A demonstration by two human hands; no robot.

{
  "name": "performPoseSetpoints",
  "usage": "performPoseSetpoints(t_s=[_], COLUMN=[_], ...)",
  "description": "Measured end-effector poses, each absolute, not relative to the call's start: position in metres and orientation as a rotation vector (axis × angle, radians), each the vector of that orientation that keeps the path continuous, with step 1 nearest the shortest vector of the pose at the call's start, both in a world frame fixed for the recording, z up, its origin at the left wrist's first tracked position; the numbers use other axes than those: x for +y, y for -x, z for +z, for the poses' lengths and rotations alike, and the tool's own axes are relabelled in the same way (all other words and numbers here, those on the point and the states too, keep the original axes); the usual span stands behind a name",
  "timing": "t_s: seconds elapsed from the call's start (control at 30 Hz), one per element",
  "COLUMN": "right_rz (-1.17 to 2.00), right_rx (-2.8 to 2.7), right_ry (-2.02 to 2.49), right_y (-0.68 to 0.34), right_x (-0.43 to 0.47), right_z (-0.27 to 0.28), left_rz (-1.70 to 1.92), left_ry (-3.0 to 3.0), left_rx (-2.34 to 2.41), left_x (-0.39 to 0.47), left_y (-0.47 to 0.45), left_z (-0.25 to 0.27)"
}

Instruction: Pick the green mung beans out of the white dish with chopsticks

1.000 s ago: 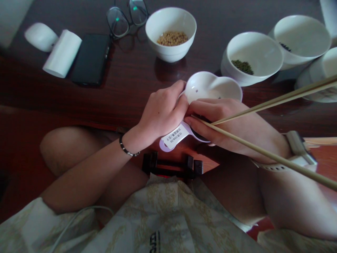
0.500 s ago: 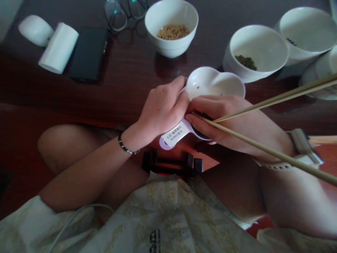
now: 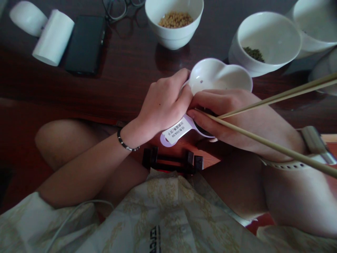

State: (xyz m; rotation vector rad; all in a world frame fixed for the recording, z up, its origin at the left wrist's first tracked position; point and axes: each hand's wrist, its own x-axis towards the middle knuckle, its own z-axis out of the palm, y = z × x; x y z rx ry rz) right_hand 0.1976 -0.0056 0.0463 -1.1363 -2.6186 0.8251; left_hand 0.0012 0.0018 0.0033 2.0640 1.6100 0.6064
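Your left fingers grip the lobed dish, its handle pointing lower left, long axis diagonal; your right fingers hold chopsticks. The soybean bowl now appears higher.

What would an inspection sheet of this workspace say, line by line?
Surface: dark, glossy table.
Job's things: white lobed dish with labelled handle, chopsticks, bowl of tan beans, bowl with green bits, two cut-off bowls.
Clutter: glasses, black case, white cylinder, rounded white piece.
Hands: left hand holds the dish; right hand, over the dish, holds the chopsticks.
Cables: pale cable over the clothing.
Surroundings: reddish floor, black frame near the lap.
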Motion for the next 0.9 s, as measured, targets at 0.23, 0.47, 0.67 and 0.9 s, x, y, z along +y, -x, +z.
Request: performPoseSetpoints(t_s=[0.23, 0.47, 0.67, 0.9], right_rz=[0.798, 0.803, 0.862, 0.839], right_rx=[-2.625, -2.662, -2.643, -2.643], right_ry=[1.141, 1.152, 1.213, 1.191], right_y=[-0.1977, -0.1977, -0.1945, -0.1962], right_x=[-0.0055, -0.0058, -0.0071, -0.0076], right_z=[0.0460, 0.0485, 0.0524, 0.0550], left_rz=[0.655, 0.683, 0.676, 0.676], left_ry=[-2.111, -2.107, -2.097, -2.134], left_rx=[1.586, 1.592, 1.594, 1.583], left_x=[0.0006, 0.0010, 0.0007, -0.0010], left_y=[-0.0019, -0.0029, -0.0033, -0.0027], left_z=[0.0056, 0.0036, 0.0061, 0.0064])
